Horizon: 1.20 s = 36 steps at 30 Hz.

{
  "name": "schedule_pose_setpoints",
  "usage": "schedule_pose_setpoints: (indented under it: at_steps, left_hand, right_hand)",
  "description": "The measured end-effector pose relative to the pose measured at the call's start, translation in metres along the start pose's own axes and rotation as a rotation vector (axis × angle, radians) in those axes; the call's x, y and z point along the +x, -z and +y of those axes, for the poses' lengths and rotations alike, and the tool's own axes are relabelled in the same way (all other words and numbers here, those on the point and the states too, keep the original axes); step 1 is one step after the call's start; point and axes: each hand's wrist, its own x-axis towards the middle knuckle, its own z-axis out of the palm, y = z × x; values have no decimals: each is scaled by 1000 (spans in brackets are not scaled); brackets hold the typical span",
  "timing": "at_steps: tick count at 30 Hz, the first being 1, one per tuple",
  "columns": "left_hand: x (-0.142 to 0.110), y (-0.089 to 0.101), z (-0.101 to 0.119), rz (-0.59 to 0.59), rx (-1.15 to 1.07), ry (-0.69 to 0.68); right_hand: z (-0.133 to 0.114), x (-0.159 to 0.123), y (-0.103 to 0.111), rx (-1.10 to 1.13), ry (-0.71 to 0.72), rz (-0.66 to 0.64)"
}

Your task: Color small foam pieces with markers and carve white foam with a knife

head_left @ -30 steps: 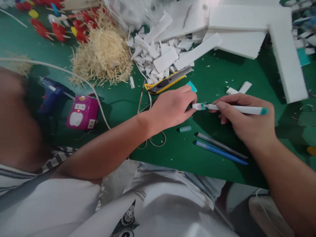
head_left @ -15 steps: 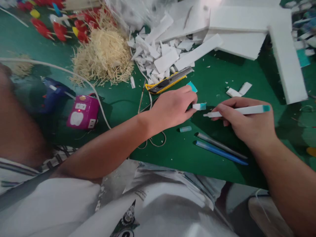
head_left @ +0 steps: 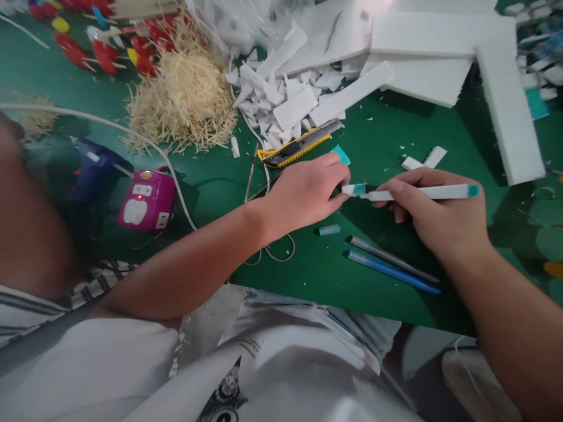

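My left hand (head_left: pixel 308 190) rests on the green table (head_left: pixel 343 275), pinching a small white foam piece (head_left: pixel 353 189) whose right end is coloured teal. My right hand (head_left: pixel 440 217) grips a white marker with a teal end (head_left: pixel 428 192), held nearly level. Its tip touches the teal end of the foam piece. A teal marker cap (head_left: pixel 329 230) lies just below my left hand. A small teal-coloured piece (head_left: pixel 341 155) lies above my left hand's knuckles.
A yellow utility knife (head_left: pixel 299 146) lies beyond my left hand beside a heap of white foam scraps (head_left: pixel 285 99) and a straw pile (head_left: pixel 185 99). A grey and a blue pen (head_left: pixel 391 266) lie below my right hand. A pink box (head_left: pixel 147 202), blue glue gun (head_left: pixel 94 167) and foam boards (head_left: pixel 505 88) surround.
Half a second ago the marker tip was drawn back to the right, away from the foam piece. Now it touches the teal end again. My left hand stayed put.
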Motion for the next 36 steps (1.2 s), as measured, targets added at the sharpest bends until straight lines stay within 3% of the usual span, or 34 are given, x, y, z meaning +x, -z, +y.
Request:
schedule_pose_setpoints:
  at_steps: [9, 21, 36]
  left_hand:
    - [0, 1, 1, -8, -2, 4]
    - [-1, 7, -3, -61, -59, -13]
    - [-4, 6, -5, -26, -40, -9]
  right_hand:
    - [0, 1, -1, -22, -30, -33]
    - [-9, 0, 1, 135, -26, -8]
    - [-10, -3, -1, 54, -28, 13]
